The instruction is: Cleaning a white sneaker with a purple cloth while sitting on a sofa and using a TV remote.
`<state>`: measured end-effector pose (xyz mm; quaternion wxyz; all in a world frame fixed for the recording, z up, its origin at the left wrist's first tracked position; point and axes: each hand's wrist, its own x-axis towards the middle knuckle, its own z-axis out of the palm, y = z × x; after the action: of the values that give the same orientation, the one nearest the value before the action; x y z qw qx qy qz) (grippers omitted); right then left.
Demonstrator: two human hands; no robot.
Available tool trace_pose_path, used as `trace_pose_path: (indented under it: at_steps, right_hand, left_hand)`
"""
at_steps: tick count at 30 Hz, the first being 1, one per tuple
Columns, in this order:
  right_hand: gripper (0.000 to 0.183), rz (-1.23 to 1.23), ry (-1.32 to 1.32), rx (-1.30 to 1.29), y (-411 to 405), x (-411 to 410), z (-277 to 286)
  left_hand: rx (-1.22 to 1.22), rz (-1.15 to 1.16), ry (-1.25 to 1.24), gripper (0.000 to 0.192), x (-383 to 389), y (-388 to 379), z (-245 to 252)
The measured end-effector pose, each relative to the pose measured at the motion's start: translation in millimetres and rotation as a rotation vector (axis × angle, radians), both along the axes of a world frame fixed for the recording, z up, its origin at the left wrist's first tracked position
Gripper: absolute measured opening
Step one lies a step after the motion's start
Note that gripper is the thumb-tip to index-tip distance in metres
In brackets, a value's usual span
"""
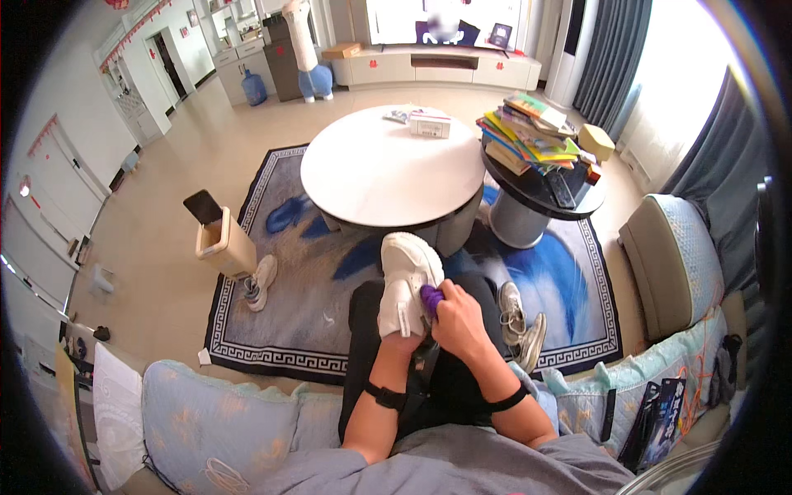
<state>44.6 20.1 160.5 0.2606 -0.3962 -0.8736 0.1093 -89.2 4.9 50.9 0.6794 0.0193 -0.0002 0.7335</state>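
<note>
A white sneaker (405,278) is held up over my lap, its toe pointing away from me. My left hand (399,345) shows only at the wrist; the rest is hidden by the shoe and seems to be inside it, supporting it. In my right hand (459,317) is a ridged purple bundle (432,300), cloth or cord, held against the shoe's right side near the lace area. No laces can be made out on this shoe. A matching white sneaker (265,277) lies on the rug to the left, with something greyish at its opening.
A round white table (390,167) stands ahead. Beside it, a black-topped side table (526,195) bears stacked books (532,133). An open-lidded beige bin (229,244) is at left. A pair of laced shoes (512,312) rests right of my legs. Sofa cushions (216,421) lie behind me.
</note>
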Motion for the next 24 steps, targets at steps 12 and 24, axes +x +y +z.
trace_pose_path:
  at_steps: [12,24]
  right_hand:
    - [0.022,-0.056,-0.014,-0.149,-5.5,-0.7,4.2]
    - [0.014,-0.091,-0.123,-0.21,-7.9,3.0,19.4]
  left_hand:
    - [-0.032,-0.046,-0.086,0.052,-3.2,11.2,-9.2]
    - [0.106,-0.095,-0.15,0.054,-0.5,1.1,-1.2]
